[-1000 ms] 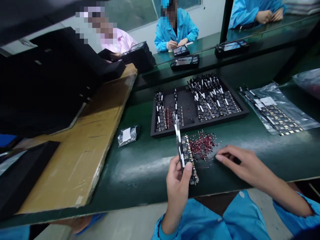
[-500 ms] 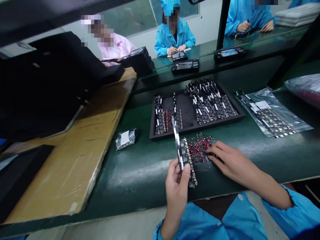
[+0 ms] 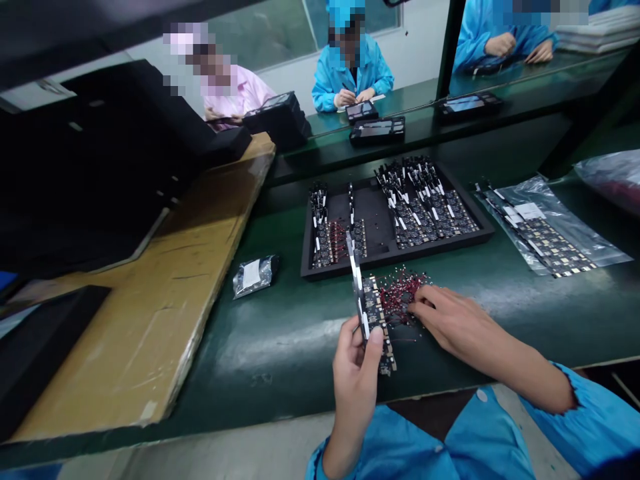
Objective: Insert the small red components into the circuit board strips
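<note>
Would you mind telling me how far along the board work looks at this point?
Done, it seems: a few boards with red parts stand in the black tray's left section. In hand: the left hand holds a circuit board strip upright while the right hand picks in the pile of red components. Left: many boards in the tray's right section and more in the clear bag.

The right hand [image 3: 453,320] covers the 3 o'clock side of the red parts pile [image 3: 397,293], and its fingertips are buried in it; each part is too small to make out. The left hand [image 3: 355,373] hides the lower end of the circuit board strip [image 3: 371,310]. At 3 o'clock a plastic bag [image 3: 613,175] is cut off by the edge. The tray's [image 3: 390,253] board markings are unreadable.
</note>
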Available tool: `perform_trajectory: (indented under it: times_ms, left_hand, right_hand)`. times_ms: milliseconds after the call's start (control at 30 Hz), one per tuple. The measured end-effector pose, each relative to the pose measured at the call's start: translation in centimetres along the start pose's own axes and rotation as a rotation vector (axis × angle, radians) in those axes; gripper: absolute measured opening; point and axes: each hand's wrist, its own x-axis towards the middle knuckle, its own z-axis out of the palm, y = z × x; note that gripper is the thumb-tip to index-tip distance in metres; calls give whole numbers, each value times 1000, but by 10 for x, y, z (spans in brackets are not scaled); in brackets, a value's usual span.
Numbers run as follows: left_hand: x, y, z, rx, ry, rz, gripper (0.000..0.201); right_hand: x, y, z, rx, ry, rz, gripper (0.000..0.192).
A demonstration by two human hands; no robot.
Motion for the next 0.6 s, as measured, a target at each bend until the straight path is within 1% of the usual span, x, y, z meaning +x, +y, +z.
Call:
perform_trajectory:
  times_ms: [100, 233, 300, 367, 500, 600]
  left_hand:
    - [0, 1, 2, 44, 98, 94, 34]
    - [-1, 3, 4, 30, 85, 98, 30]
    - [-2, 4, 4, 23, 65, 107, 32]
    - [-3, 5, 4, 21, 35, 124, 38]
    - [-4, 7, 6, -14, -12, 121, 46]
    - [-2, 7, 8, -74, -17, 89, 43]
  right_hand:
    - [-4, 4, 0, 83, 76, 7, 27]
    - [-10, 8, -1, 329, 234, 62, 27]
    - [-13, 9, -2, 426, 292, 84, 25]
    - [-15, 8, -3, 464, 329, 117, 23]
    - [-16, 10, -4, 472, 347, 245, 23]
    - [-15, 12, -4, 468, 308, 314, 18]
